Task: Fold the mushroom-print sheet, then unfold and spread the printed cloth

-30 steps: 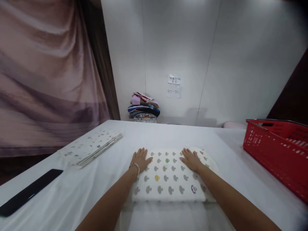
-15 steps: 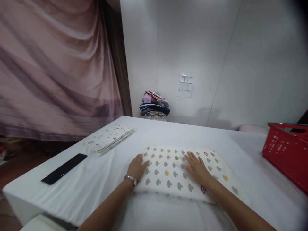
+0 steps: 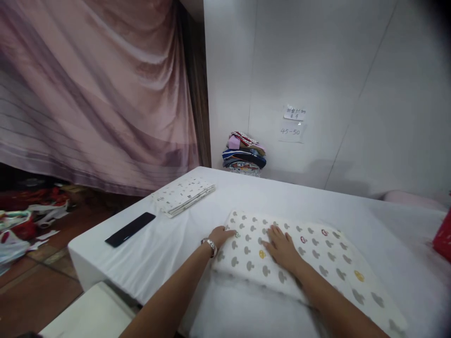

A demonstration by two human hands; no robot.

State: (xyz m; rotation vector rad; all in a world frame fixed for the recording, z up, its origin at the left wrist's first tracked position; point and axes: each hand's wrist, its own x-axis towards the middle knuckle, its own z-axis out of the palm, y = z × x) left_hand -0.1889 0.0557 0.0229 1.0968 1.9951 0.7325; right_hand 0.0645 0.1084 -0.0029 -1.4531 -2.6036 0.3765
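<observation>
A folded white cloth (image 3: 253,277) printed with grey mushrooms and a few yellow and red ones lies flat on the white-covered table. My left hand (image 3: 219,237) rests at its left edge, the thumb stretched out over the top; the other fingers show only in part. A silver bracelet (image 3: 212,245) circles that wrist. Flat on the cloth's upper left part lies my right hand (image 3: 282,247), its fingers spread and nothing held. The right forearm hides part of the print.
A folded cloth with small dark prints (image 3: 185,195) lies at the table's far left, and a black flat slab (image 3: 130,229) sits nearer. Stacked fabrics (image 3: 244,157) stand against the wall behind. A red basket (image 3: 444,237) shows at the right edge. A pale seat (image 3: 88,312) is at lower left.
The view has turned left, so the table's things appear farther right and less of the red basket shows. My right hand has slid left across the cloth, closer to my left hand.
</observation>
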